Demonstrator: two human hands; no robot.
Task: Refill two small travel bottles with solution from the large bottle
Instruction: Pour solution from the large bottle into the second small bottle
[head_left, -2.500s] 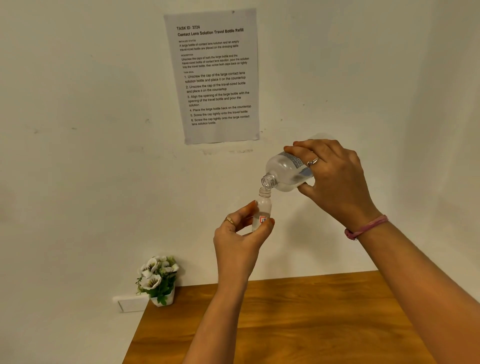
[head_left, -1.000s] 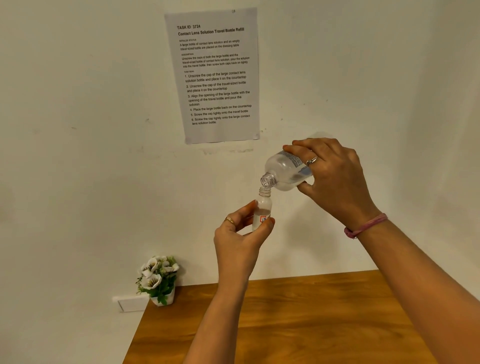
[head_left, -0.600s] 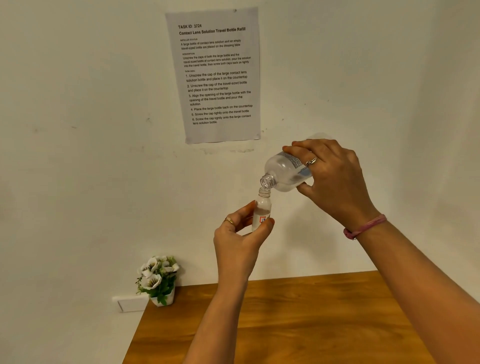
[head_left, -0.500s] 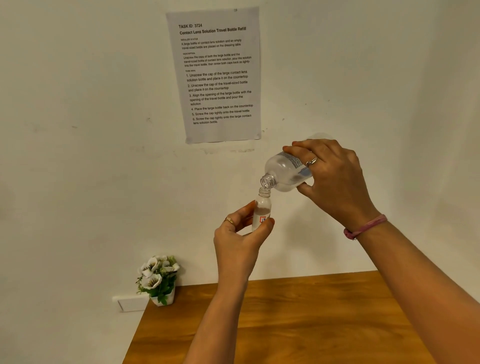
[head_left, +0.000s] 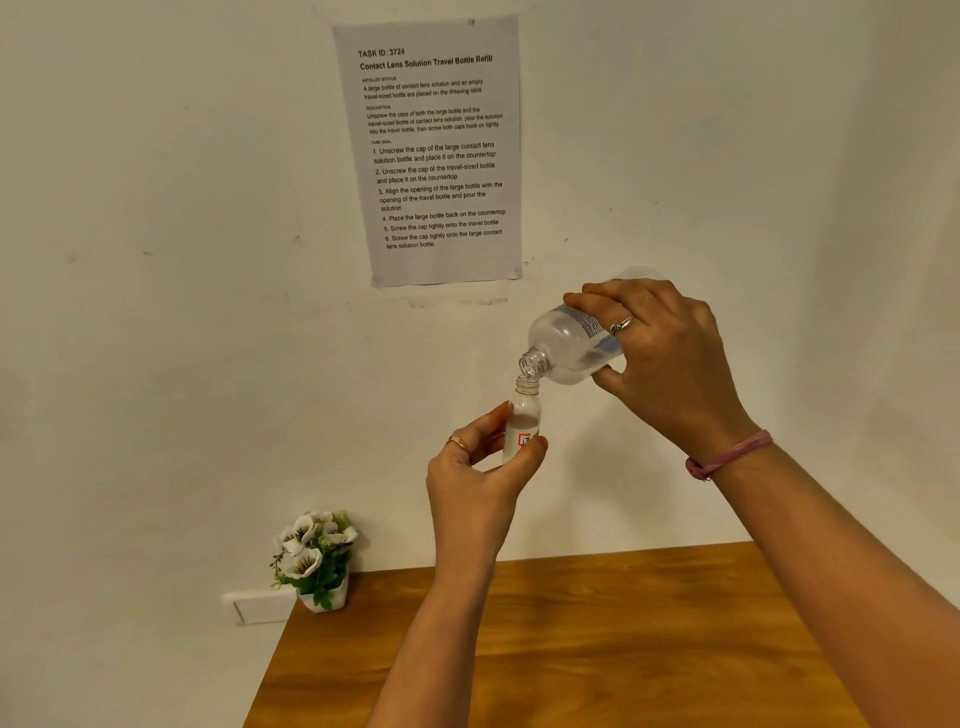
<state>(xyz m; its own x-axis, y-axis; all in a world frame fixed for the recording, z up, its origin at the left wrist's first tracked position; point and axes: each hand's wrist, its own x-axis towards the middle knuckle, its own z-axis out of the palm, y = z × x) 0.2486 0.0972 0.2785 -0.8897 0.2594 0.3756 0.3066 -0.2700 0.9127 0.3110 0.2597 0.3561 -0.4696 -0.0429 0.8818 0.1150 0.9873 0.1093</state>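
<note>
Held up in the air above the brown wooden worktop (head_left: 597, 639), in front of the off-white wall (head_left: 156, 312): a small clear plastic travel bottle (head_left: 523, 423) with a red-and-white label, upright and uncapped, pinched low on its body between thumb and fingers of the left hand (head_left: 480, 475), that grip clamped on the bottle. Gold ring (head_left: 457, 442) on one finger of that hand. Just above, tilted neck-down toward the left, a large clear plastic solution bottle (head_left: 569, 345) with a printed label, wrapped by the fingers and thumb of the right hand (head_left: 662, 358), that grip likewise closed around its body. Open threaded mouth of the large bottle directly over the small bottle's open neck, nearly touching; whether the two rims meet, hard to tell. Clear liquid visible inside the lower side of the tilted large bottle; fill level in the small one not readable. Silver ring (head_left: 621, 325) on a right finger, pink braided band (head_left: 727, 454) around the right wrist. Taped to the wall above, a white printed instruction sheet (head_left: 436, 150) headed "Contact Lens Solution Travel Bottle Refill". At the worktop's far left corner, a small white pot of white artificial flowers (head_left: 314, 558), with a white wall socket plate (head_left: 257, 605) just beside it on the left.
</note>
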